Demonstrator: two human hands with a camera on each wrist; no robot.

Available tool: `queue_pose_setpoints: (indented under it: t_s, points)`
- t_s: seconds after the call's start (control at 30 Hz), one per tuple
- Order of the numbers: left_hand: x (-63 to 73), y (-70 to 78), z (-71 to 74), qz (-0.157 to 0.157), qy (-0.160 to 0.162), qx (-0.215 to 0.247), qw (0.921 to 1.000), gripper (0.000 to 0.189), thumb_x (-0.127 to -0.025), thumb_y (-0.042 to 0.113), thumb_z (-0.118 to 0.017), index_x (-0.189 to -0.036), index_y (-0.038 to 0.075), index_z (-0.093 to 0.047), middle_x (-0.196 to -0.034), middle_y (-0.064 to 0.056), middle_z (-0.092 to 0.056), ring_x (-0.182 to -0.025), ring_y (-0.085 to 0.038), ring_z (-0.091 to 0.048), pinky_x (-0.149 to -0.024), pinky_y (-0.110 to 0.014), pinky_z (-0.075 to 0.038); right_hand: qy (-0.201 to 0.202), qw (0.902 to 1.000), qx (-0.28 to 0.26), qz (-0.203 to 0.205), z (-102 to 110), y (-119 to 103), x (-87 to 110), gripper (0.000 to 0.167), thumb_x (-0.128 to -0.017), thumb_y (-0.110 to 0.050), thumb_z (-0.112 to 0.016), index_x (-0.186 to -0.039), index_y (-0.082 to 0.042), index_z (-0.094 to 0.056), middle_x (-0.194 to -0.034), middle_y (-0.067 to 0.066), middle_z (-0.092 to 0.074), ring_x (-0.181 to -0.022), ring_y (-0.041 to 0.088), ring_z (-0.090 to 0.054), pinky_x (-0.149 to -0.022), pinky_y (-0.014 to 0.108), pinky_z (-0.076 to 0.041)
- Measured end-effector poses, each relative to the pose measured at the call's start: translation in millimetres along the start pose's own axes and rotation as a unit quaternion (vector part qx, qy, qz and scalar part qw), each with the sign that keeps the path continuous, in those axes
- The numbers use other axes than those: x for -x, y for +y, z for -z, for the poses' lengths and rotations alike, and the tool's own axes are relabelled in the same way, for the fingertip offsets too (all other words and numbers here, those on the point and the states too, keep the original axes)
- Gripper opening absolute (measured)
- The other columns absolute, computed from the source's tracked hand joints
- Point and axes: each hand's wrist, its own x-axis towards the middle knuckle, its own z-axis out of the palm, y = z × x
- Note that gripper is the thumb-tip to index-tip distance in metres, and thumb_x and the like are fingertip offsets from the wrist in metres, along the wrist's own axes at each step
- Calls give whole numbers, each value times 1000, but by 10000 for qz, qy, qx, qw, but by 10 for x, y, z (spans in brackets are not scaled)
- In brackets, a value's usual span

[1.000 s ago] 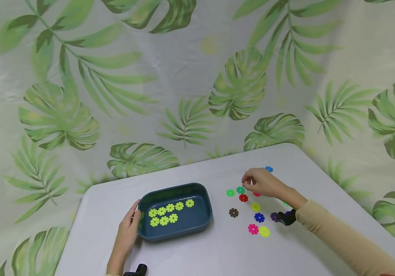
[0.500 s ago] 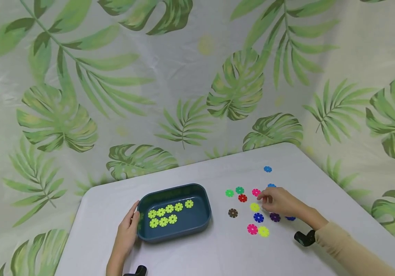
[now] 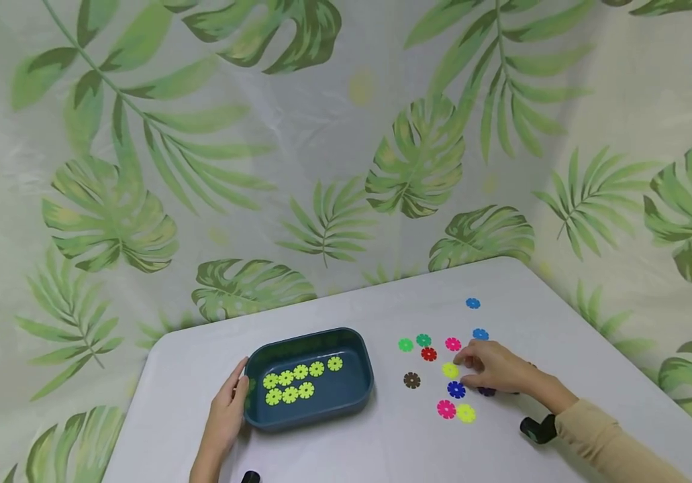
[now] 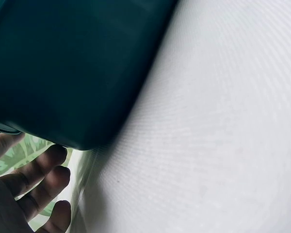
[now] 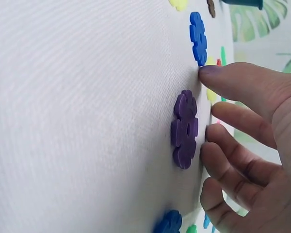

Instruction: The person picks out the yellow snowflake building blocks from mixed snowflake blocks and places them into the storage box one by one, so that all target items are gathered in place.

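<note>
A dark blue tray (image 3: 339, 390) stands on the left of the white table, with two rows of yellow-green flower-shaped discs (image 3: 301, 371) on its floor. My left hand (image 3: 226, 410) holds its left end, thumb at the rim and the other fingers along the outside. In the left wrist view, several fingers (image 4: 53, 177) spread beside the tray's corner. My right hand (image 3: 495, 367) reaches down over the loose discs, fingers apart. Its fingertips are by a yellow disc (image 3: 450, 370), its thumb by a dark blue disc (image 3: 456, 390). A purple disc (image 5: 185, 130) lies below the palm.
Around the right hand lie pink (image 3: 446, 409), yellow (image 3: 466, 413), brown (image 3: 412, 380), red (image 3: 429, 353) and green discs (image 3: 405, 345). Light blue discs (image 3: 472, 303) are farther back. A leaf-patterned cloth (image 3: 321, 147) hangs behind the table (image 3: 382, 443).
My right hand has come from the back of the loose discs toward the front right, down to the yellow disc. My left hand has stayed at the tray, and the tray's discs look unchanged.
</note>
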Motion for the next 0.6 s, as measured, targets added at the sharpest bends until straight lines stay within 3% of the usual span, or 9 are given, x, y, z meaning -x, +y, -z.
queue_pose_setpoints:
  t_s: [0.6]
  points:
    - [9, 12, 0, 22, -11, -25, 10000, 54, -110, 45, -36, -159, 20, -37, -151, -21, -47, -136, -39, -45, -108, -62, -34, 294, 9992, 209, 151, -52, -75, -134, 21, -82, -27, -85, -95, -16, -73, -83, -7, -54, -77, 11, -51, -67, 23, -49]
